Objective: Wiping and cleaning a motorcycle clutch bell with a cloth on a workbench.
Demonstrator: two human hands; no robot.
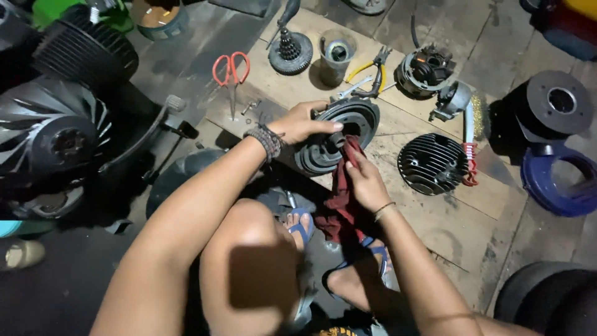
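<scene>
My left hand (303, 122) grips the top rim of a dark round metal engine part (357, 118), a drum-like disc tilted on edge over a wooden board (435, 224). My right hand (365, 180) presses a dark red rag (339, 199) into the centre of that disc. The rag hangs down toward my feet in blue sandals (303, 225). A braided band is on my left wrist, a thin bangle on my right.
On the board lie red-handled scissors (231, 70), a gear cluster (290, 51), a metal cup (336, 56), yellow-handled pliers (373, 71), a small motor part (426, 70) and a finned cylinder head (432, 163). A finned engine housing (56, 137) sits left; a blue ring (556, 180) right.
</scene>
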